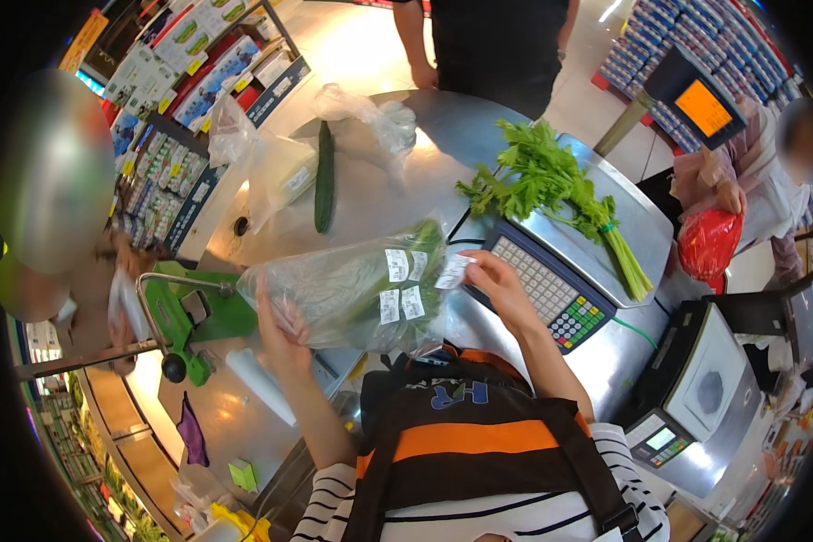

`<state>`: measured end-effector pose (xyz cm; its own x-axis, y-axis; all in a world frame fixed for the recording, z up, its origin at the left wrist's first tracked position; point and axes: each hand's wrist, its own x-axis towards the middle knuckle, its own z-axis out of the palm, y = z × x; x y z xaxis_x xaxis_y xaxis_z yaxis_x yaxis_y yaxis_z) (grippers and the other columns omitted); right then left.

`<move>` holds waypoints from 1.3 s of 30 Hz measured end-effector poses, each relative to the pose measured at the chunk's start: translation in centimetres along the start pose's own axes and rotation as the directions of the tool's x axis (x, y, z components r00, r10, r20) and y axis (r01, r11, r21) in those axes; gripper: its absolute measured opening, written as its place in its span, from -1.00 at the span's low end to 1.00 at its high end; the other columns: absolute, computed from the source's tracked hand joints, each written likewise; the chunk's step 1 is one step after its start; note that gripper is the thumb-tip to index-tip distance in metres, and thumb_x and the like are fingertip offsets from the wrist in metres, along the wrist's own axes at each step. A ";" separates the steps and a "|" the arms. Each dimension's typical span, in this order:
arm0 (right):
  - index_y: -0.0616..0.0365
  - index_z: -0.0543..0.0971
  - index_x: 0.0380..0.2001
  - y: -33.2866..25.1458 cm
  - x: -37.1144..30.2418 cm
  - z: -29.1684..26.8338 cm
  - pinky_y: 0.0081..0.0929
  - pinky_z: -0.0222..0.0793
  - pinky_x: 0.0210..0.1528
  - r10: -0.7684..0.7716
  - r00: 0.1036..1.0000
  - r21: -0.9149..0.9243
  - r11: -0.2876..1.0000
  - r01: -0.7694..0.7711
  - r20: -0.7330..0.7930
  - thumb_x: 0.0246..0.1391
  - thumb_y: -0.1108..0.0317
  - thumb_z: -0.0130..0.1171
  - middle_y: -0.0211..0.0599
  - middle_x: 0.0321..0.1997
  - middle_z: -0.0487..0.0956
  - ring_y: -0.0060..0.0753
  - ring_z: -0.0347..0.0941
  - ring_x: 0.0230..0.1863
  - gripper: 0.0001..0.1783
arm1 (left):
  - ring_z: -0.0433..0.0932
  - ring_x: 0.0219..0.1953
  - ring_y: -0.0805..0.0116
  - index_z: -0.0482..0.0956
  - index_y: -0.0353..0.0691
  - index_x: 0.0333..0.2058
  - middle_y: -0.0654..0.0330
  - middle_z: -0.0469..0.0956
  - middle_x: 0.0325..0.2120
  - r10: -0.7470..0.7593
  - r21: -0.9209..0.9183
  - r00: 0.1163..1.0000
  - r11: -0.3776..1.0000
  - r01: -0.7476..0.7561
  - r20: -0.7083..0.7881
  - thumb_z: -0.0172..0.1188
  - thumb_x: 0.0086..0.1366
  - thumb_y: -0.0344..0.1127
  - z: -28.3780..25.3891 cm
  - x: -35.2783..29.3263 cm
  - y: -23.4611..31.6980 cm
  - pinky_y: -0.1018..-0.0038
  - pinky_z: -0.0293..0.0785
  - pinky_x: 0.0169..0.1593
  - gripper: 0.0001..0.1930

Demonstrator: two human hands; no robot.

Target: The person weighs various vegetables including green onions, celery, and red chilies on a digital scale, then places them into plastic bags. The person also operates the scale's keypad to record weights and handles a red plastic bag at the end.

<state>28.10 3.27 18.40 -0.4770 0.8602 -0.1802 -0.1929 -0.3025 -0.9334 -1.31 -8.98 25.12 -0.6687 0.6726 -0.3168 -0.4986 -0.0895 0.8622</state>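
A clear plastic bag (330, 294) of green vegetables lies across in front of me, with several white labels stuck on its right part. My left hand (282, 327) is closed on the bag's gathered left end. At the bag's right end, my right hand (497, 282) pinches another white label (453, 270) between thumb and fingers, just beside the stuck ones. Close to that hand is the scale's keypad (537, 275). Behind it a bunch of celery (544, 172) rests on the scale's metal plate (628, 194), its stalks pointing toward the right front.
A green bag sealer (185, 316) stands left of the bag. Beyond lie a cucumber (324, 185) and plastic bags (370, 117). A second scale (696, 388) is at right. Across the counter stands a person in black (497, 45); another holds a red bag (712, 242).
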 end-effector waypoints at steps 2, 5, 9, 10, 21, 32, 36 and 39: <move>0.17 0.54 -0.25 0.4 2.4 1.8 -0.49 0.25 0.09 -0.020 0.987 -0.061 0.998 0.029 0.157 0.20 0.33 0.05 -0.36 0.08 0.40 -0.52 0.34 0.02 -0.84 | 0.06 -0.74 0.65 0.22 0.12 0.24 0.43 0.16 -0.67 -0.008 -0.007 1.000 1.000 0.008 -0.028 -0.07 0.39 -0.04 -1.0 0.5 0.2 0.69 -0.10 -0.72 -0.53; 0.09 0.53 -0.35 1.1 5.0 4.7 -0.29 -0.05 0.27 -0.060 0.946 -0.315 0.934 0.165 0.318 0.13 0.29 0.12 -0.31 0.20 0.31 -0.27 0.13 0.21 -0.88 | 0.04 -0.76 0.68 0.18 0.13 0.26 0.45 0.13 -0.69 -0.047 -0.015 0.998 0.999 0.046 -0.046 -0.07 0.40 -0.05 -2.2 1.5 0.3 0.70 -0.12 -0.74 -0.52; 0.09 0.53 -0.43 3.1 7.5 7.5 -0.05 -0.24 0.32 -0.149 0.956 -0.498 0.827 0.260 0.251 0.08 0.22 0.18 -0.20 0.30 0.22 0.02 -0.15 0.36 -0.82 | 0.02 -0.76 0.68 0.17 0.09 0.27 0.45 0.09 -0.71 -0.066 0.004 0.997 0.998 0.067 -0.030 -0.09 0.41 -0.04 -2.4 2.9 0.8 0.70 -0.11 -0.74 -0.52; 0.09 0.53 -0.44 3.8 8.0 7.9 -0.01 -0.27 0.33 -0.159 0.961 -0.549 0.794 0.261 0.226 0.07 0.20 0.19 -0.17 0.32 0.20 0.07 -0.20 0.39 -0.81 | 0.01 -0.76 0.67 0.17 0.08 0.27 0.45 0.08 -0.71 -0.075 0.001 0.997 0.997 0.075 -0.027 -0.10 0.41 -0.04 -2.2 3.1 0.9 0.70 -0.11 -0.73 -0.51; 0.11 0.52 -0.44 9.1 9.7 11.9 0.17 -0.39 0.31 -0.383 0.919 -0.821 0.492 0.289 0.095 -0.12 0.23 0.32 -0.05 0.35 0.10 0.21 -0.23 0.40 -0.76 | 0.02 -0.78 0.65 0.27 -0.10 0.20 0.43 0.17 -0.70 -0.086 0.036 0.995 0.996 0.088 -0.055 -0.11 0.42 -0.09 -2.2 3.9 1.6 0.66 -0.16 -0.75 -0.55; 0.11 0.45 0.01 9.5 9.3 13.7 0.19 -0.39 0.31 -0.325 0.946 -0.888 0.429 0.165 0.019 -0.28 0.09 0.43 -0.05 0.34 0.11 0.10 -0.21 0.41 -0.28 | -0.03 -0.79 0.67 0.29 -0.08 0.20 0.44 0.08 -0.75 -0.127 0.044 0.992 0.991 0.128 -0.018 -0.08 0.41 -0.08 -1.6 4.0 2.0 0.66 -0.18 -0.75 -0.55; 0.16 0.32 0.13 7.5 8.6 14.0 0.09 -0.31 0.33 -0.333 0.941 -0.845 0.486 0.225 0.059 -0.14 0.14 0.34 -0.02 0.35 0.05 0.12 -0.20 0.40 -0.24 | -0.01 -0.77 0.68 0.29 -0.03 0.21 0.44 0.11 -0.71 -0.160 -0.004 0.987 0.987 0.160 -0.025 -0.09 0.41 -0.10 -2.5 4.3 2.1 0.67 -0.17 -0.75 -0.56; 0.20 0.25 0.18 5.9 7.0 13.2 0.02 -0.26 0.35 -0.523 0.852 -0.732 0.573 0.369 0.020 -0.05 0.20 0.25 0.01 0.37 0.02 0.12 -0.18 0.40 -0.27 | 0.02 -0.75 0.69 0.26 0.01 0.22 0.44 0.15 -0.68 -0.135 0.012 0.990 0.991 0.136 -0.041 -0.09 0.41 -0.15 -3.4 4.7 2.3 0.69 -0.12 -0.74 -0.57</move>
<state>12.27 2.12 15.76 -0.3230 0.8830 0.3405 0.3411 0.4442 -0.8285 -7.46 -8.47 24.27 -0.6172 0.6477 -0.4468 -0.5785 0.0114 0.8156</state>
